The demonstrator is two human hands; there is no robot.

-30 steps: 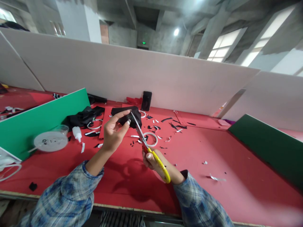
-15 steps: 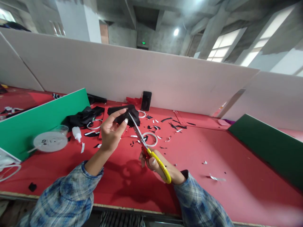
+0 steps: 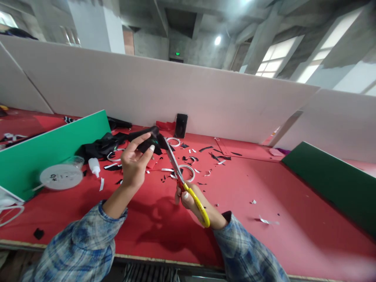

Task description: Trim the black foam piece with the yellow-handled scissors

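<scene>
My left hand point(image 3: 133, 164) is raised above the red table point(image 3: 264, 188) and pinches a piece of black fabric point(image 3: 149, 140) between thumb and fingers. My right hand point(image 3: 190, 201) grips yellow-handled scissors point(image 3: 188, 184). Their blades point up and left, with the tips touching the right edge of the fabric. Both forearms wear blue plaid sleeves.
Black and white scraps and a white ring point(image 3: 186, 172) litter the table behind my hands. A pile of black fabric point(image 3: 100, 147), a small white glue bottle point(image 3: 94, 166) and a round clear lid point(image 3: 61, 176) lie left, by a green board point(image 3: 55, 145). White partitions point(image 3: 176, 94) stand behind.
My left hand has shifted slightly left and turned the black fabric, which now looks narrower. The scissors stay at its right edge, blades nearly closed.
</scene>
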